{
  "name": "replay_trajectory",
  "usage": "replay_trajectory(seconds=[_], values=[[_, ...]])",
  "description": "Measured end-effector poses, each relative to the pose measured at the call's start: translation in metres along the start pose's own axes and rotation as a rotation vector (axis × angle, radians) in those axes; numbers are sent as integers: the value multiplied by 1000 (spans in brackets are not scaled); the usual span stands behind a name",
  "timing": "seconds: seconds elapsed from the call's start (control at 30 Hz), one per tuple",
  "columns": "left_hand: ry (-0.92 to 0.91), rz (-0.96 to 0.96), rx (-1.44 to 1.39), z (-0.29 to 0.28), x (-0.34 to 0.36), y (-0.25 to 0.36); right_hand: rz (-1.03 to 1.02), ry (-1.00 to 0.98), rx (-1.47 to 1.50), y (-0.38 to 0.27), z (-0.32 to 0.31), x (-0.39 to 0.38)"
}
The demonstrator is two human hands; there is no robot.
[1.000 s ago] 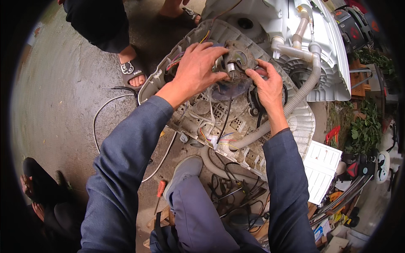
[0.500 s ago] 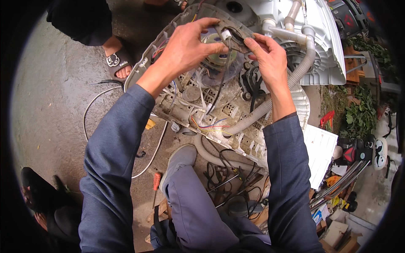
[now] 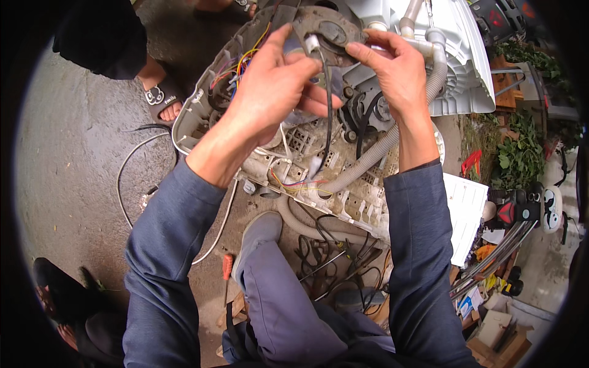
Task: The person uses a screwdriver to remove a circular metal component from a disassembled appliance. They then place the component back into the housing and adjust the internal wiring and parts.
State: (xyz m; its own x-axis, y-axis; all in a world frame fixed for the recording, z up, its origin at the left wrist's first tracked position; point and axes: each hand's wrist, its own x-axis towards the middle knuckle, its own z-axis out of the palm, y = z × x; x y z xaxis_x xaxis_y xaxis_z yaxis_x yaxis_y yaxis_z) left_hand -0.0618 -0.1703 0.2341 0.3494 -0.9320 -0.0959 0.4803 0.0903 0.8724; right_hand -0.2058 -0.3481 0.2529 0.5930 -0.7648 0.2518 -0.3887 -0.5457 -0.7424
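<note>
My right hand (image 3: 399, 73) pinches the rim of a grimy, round dark plate (image 3: 331, 34) at the top of the opened base housing (image 3: 353, 199). A white connector (image 3: 312, 43) with a black cable (image 3: 328, 135) hangs from that plate. Beside the cable my left hand (image 3: 276, 83) is open, index finger raised and lower fingers spread apart, some behind the cable. Coloured wires (image 3: 248, 55) run behind it at left. Below my hands lie black belted parts (image 3: 356, 110), partly hidden, and a corrugged grey hose (image 3: 368, 162) crossing the housing.
A white appliance body (image 3: 466, 92) stands behind at right. Another person's sandalled foot (image 3: 165, 107) is upper left, a crouching person lower left. A red-handled screwdriver (image 3: 227, 267), tangled cables (image 3: 313, 257), a white panel (image 3: 460, 221) and piled clutter (image 3: 503, 288) lie around.
The plate has tilted to show more of its face. My left hand has moved off its left edge, down and left, fingers spreading; my right hand stays on it, slightly higher.
</note>
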Motion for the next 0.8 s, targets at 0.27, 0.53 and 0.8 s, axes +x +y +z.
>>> replay_trajectory(seconds=[0.27,0.53,0.8], values=[[-58,-73,-62,-3,-17,-30,155,-34,92,24,15,-24],[78,-177,28,-19,-12,-69,197,27,-8,36,51,-51],[119,-180,93,-18,-7,-74,215,99,-55,31,60,-56]])
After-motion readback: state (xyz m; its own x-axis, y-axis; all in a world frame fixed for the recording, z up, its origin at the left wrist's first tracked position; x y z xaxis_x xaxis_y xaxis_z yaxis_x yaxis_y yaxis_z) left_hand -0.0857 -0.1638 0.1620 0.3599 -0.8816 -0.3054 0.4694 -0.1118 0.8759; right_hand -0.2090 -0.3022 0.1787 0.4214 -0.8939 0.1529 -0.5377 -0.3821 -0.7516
